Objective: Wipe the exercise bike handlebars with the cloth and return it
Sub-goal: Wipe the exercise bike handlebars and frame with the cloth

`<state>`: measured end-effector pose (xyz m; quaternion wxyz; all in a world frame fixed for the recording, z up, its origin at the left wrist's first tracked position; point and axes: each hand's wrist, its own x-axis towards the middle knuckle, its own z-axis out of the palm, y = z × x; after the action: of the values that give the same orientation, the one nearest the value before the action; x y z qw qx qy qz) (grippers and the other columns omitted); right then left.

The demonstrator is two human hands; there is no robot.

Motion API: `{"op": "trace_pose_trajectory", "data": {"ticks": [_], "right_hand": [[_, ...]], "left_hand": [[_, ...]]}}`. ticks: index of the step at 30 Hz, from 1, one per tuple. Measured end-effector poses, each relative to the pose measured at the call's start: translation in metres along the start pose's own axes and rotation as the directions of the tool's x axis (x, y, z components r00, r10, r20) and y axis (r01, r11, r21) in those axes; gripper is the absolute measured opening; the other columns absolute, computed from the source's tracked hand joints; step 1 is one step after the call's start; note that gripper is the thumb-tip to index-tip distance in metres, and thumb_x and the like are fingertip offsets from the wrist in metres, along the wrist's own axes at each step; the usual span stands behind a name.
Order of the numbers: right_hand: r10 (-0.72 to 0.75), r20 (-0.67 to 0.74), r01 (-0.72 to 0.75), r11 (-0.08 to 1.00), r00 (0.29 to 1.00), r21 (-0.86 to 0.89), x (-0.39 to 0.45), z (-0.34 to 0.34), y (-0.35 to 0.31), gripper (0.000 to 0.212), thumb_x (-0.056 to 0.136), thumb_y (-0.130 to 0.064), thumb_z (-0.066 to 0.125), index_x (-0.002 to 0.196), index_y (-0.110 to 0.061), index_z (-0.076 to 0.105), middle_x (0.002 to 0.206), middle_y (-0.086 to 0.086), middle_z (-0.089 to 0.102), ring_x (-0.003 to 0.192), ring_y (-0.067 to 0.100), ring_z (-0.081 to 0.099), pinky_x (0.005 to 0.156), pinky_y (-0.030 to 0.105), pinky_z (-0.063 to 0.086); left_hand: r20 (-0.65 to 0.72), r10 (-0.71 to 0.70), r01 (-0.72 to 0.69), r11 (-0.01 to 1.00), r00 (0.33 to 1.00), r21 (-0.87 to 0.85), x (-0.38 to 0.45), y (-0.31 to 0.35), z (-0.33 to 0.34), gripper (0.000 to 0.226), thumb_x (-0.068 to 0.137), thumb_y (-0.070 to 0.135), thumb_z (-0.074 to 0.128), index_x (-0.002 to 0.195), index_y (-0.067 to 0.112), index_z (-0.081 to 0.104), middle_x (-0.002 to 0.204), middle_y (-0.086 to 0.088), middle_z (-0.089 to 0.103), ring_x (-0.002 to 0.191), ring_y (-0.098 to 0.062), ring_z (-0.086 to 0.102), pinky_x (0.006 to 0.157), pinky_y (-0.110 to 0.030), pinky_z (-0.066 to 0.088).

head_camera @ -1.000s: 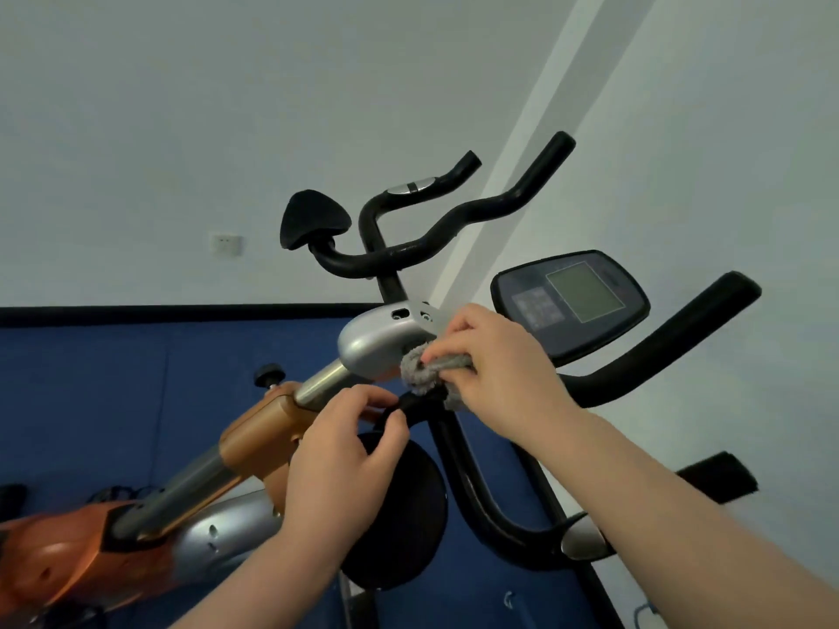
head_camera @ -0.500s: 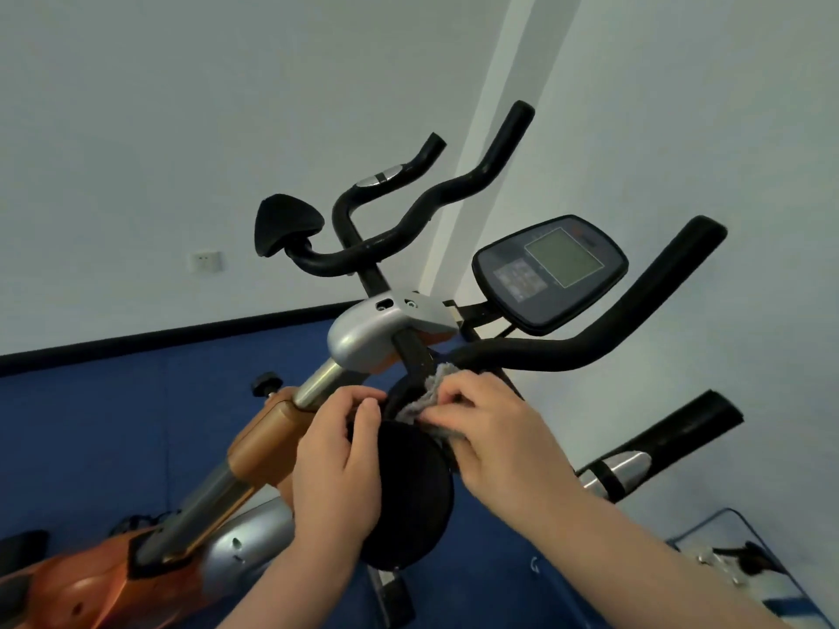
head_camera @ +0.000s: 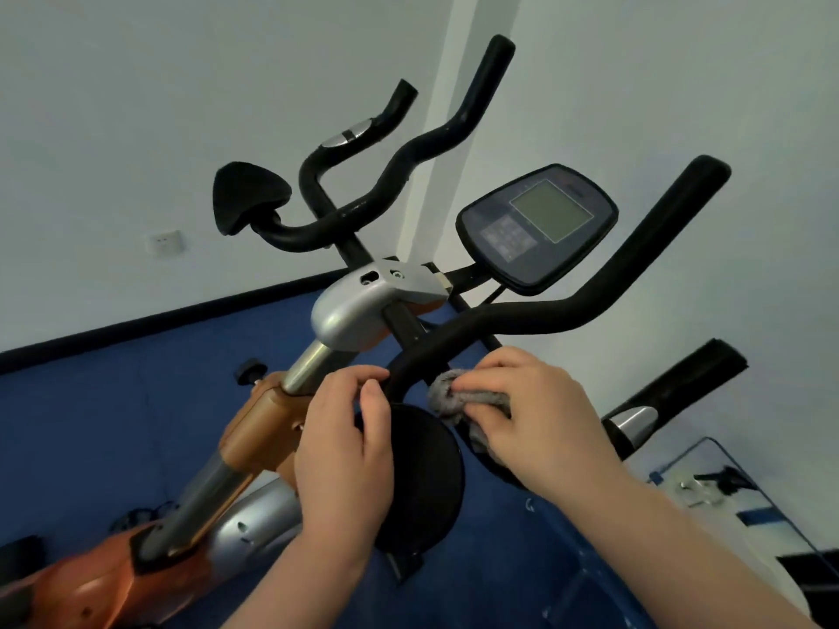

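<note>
The person's right hand (head_camera: 540, 415) gripped a bunched grey terry cloth (head_camera: 458, 397), its fingers (head_camera: 490, 379) curled over the fabric and pressing it against the lower curve of the black foam-covered handlebars (head_camera: 545, 313) of the orange and silver exercise bike (head_camera: 263, 429). The cloth lay just right of the bar's bend, near the middle of the scene, with a fold hanging below the hand. The left hand (head_camera: 345, 451) sat just left of it, its fingers curled round the same black bar, thumb lying along the near side and touching the round black padded disc (head_camera: 422, 478) below. Above and farther off, the oval black console with a grey screen (head_camera: 538, 227) tilted toward the camera. A silver clamp housing (head_camera: 358, 306) capped the chrome stem. The far handlebar branches rose to the upper left against the white wall (head_camera: 136, 106). Blue floor (head_camera: 91, 424) lay beyond the bike.
</note>
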<state>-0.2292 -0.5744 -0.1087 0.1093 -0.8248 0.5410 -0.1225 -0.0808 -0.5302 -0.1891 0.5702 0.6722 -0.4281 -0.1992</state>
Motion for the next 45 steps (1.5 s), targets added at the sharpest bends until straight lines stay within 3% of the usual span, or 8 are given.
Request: {"op": "trace_pose_trajectory", "data": {"ticks": [6, 13, 16, 19, 24, 29, 34, 45], "right_hand": [[0.096, 0.155, -0.1, 0.995, 0.983, 0.015, -0.011, -0.02, 0.005, 0.021, 0.082, -0.025, 0.067, 0.099, -0.037, 0.071, 0.102, -0.019, 0.057, 0.093, 0.007, 0.056, 0.083, 0.025, 0.044], [0.078, -0.132, -0.065, 0.993, 0.988, 0.101, -0.022, -0.024, 0.002, 0.024, 0.083, -0.026, 0.067, 0.105, -0.035, 0.069, 0.103, -0.016, 0.055, 0.094, 0.008, 0.054, 0.078, 0.019, 0.036], [-0.018, -0.203, 0.044, 0.991, 0.979, 0.124, -0.026, -0.027, -0.005, 0.026, 0.083, -0.026, 0.068, 0.108, -0.032, 0.069, 0.099, -0.018, 0.05, 0.086, 0.003, 0.048, 0.069, 0.009, 0.031], [-0.144, -0.272, 0.192, 0.968, 0.951, 0.161, -0.041, -0.029, -0.015, 0.029, 0.082, -0.024, 0.069, 0.11, -0.029, 0.068, 0.098, -0.019, 0.05, 0.083, -0.002, 0.044, 0.066, 0.0, 0.032], [-0.311, -0.361, 0.402, 0.891, 0.879, 0.21, -0.073, -0.023, -0.035, 0.032, 0.082, -0.023, 0.069, 0.115, -0.024, 0.065, 0.1, -0.015, 0.051, 0.088, 0.001, 0.048, 0.072, 0.006, 0.033], [-0.482, -0.291, 0.557, 0.776, 0.826, 0.297, -0.1, -0.005, -0.086, 0.033, 0.084, -0.021, 0.067, 0.117, -0.021, 0.062, 0.107, -0.009, 0.054, 0.096, 0.008, 0.054, 0.081, 0.016, 0.039], [-0.638, -0.247, 0.681, 0.646, 0.73, 0.345, -0.13, 0.004, -0.156, 0.032, 0.082, -0.022, 0.069, 0.114, -0.021, 0.064, 0.102, -0.01, 0.055, 0.094, 0.008, 0.055, 0.08, 0.017, 0.042], [-0.823, -0.199, 0.808, 0.423, 0.532, 0.41, -0.215, 0.039, -0.314, 0.028, 0.083, -0.019, 0.067, 0.11, -0.025, 0.065, 0.101, -0.008, 0.056, 0.095, 0.013, 0.056, 0.077, 0.03, 0.05]], "left_hand": [[0.036, 0.022, -0.023, 1.0, 0.999, 0.011, 0.0, 0.002, -0.001, 0.023, 0.092, 0.041, 0.033, 0.095, 0.042, 0.055, 0.092, 0.022, 0.06, 0.092, 0.005, 0.055, 0.071, -0.021, 0.043], [0.154, 0.027, -0.07, 0.957, 0.988, 0.28, -0.003, 0.013, -0.023, 0.017, 0.092, 0.049, 0.032, 0.098, 0.043, 0.047, 0.08, 0.03, 0.052, 0.088, 0.029, 0.044, 0.057, -0.006, 0.035], [0.132, 0.038, -0.083, 0.933, 0.99, 0.35, -0.013, 0.023, -0.037, 0.021, 0.094, 0.046, 0.034, 0.103, 0.039, 0.052, 0.096, 0.022, 0.056, 0.087, 0.01, 0.051, 0.067, -0.017, 0.04], [0.049, 0.03, -0.047, 0.918, 0.998, 0.394, -0.038, 0.034, -0.055, 0.024, 0.095, 0.044, 0.037, 0.105, 0.033, 0.056, 0.101, 0.014, 0.058, 0.092, -0.009, 0.056, 0.077, -0.036, 0.049], [-0.056, 0.013, 0.016, 0.868, 0.998, 0.496, -0.099, 0.034, -0.097, 0.013, 0.095, 0.039, 0.045, 0.103, 0.035, 0.055, 0.102, 0.015, 0.057, 0.091, -0.006, 0.056, 0.073, -0.029, 0.049], [-0.202, -0.051, 0.168, 0.766, 0.978, 0.62, -0.155, 0.034, -0.17, 0.023, 0.094, 0.041, 0.046, 0.112, 0.031, 0.055, 0.114, 0.014, 0.056, 0.105, -0.009, 0.054, 0.084, -0.031, 0.045], [-0.374, -0.042, 0.304, 0.667, 0.926, 0.68, -0.191, 0.056, -0.257, 0.023, 0.093, 0.038, 0.048, 0.112, 0.028, 0.056, 0.116, 0.01, 0.058, 0.098, -0.014, 0.057, 0.076, -0.033, 0.047], [-0.607, -0.03, 0.513, 0.568, 0.794, 0.644, -0.287, 0.059, -0.412, 0.028, 0.094, 0.039, 0.047, 0.118, 0.026, 0.055, 0.12, 0.01, 0.058, 0.102, -0.013, 0.057, 0.08, -0.029, 0.046]]}}
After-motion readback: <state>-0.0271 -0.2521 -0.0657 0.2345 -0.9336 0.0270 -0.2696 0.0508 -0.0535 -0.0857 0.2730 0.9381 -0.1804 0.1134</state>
